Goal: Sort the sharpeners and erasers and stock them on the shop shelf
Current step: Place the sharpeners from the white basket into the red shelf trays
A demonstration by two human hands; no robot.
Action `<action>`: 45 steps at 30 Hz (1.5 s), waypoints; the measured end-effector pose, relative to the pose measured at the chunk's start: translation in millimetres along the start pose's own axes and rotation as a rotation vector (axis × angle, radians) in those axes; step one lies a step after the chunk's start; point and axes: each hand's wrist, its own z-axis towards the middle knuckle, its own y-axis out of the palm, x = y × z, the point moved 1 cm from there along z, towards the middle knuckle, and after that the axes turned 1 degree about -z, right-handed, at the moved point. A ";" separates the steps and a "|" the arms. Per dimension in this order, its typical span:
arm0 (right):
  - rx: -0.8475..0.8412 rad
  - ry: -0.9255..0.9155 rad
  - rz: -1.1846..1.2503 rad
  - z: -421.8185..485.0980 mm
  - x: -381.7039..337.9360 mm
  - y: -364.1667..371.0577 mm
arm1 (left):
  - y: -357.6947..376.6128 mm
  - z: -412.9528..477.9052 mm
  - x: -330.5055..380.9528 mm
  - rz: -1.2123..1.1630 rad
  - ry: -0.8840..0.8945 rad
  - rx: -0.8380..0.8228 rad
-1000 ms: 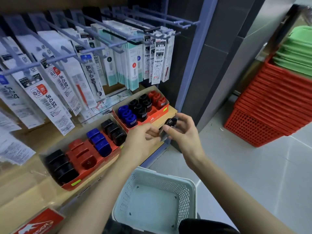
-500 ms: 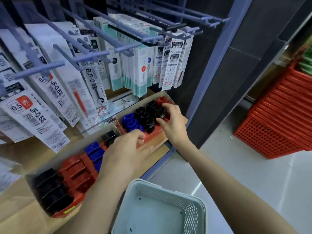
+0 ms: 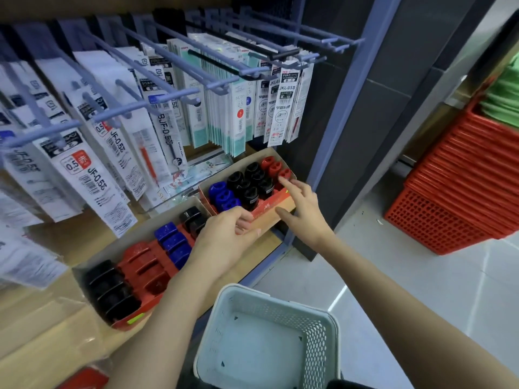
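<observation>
Your right hand (image 3: 306, 217) reaches over the far tray (image 3: 269, 204) at the right end of the shelf (image 3: 56, 341). Its grip is apart and holds nothing: the index fingertip (image 3: 282, 179) touches the frontmost of the red sharpeners (image 3: 276, 168), and the thumb lies by the tray's front wall. Your left hand (image 3: 224, 237) sits at the same tray's front lip with the fingers curled. Whether that grip pinches the lip or some small thing, I cannot tell.

The sharpeners stand in the tray in colour rows, with the blue sharpeners (image 3: 224, 196) on the left, the black sharpeners (image 3: 252, 181) in the middle and the red ones on the right.

The step looks like seating and squaring the red row. Press straight down with the fingertip, lightly, so the neighbours do not tip. Brace the front lip with your left hand, because the tray sits close to the shelf's front edge and a push outward could slide it off toward the basket (image 3: 320, 332) below. Check that no black piece has strayed into the red row.
</observation>
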 end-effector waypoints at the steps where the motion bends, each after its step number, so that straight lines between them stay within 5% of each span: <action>1: -0.020 0.056 0.078 -16.8 3.9 -3.4 | 4.8 -1.6 -5.2 -0.026 -0.006 -0.061; 5: 0.000 0.304 0.097 -96.9 45.9 12.5 | 32.1 -19.5 -46.2 -0.060 -0.045 -0.377; 9: 0.115 0.760 0.078 -184.0 98.1 59.9 | 70.2 -43.4 -129.9 0.112 -0.167 -0.498; 14: -0.037 1.010 0.210 -243.0 122.1 109.0 | 113.0 -60.7 -242.8 0.097 -0.417 -0.257; 19: 0.142 1.033 0.282 -240.8 141.8 109.4 | 127.5 -61.6 -208.0 -0.244 -0.641 -0.185; 31: 0.372 1.056 0.414 -182.9 236.9 74.1 | 191.2 55.8 -161.2 -0.401 -0.386 -0.224; 40: 0.246 0.927 0.318 -198.3 199.1 38.0 | 151.1 27.2 -134.8 -0.161 -0.344 -0.301; 45: 0.058 0.624 0.328 -184.6 110.1 -9.2 | 77.4 -30.4 -76.3 -0.103 -0.232 -0.314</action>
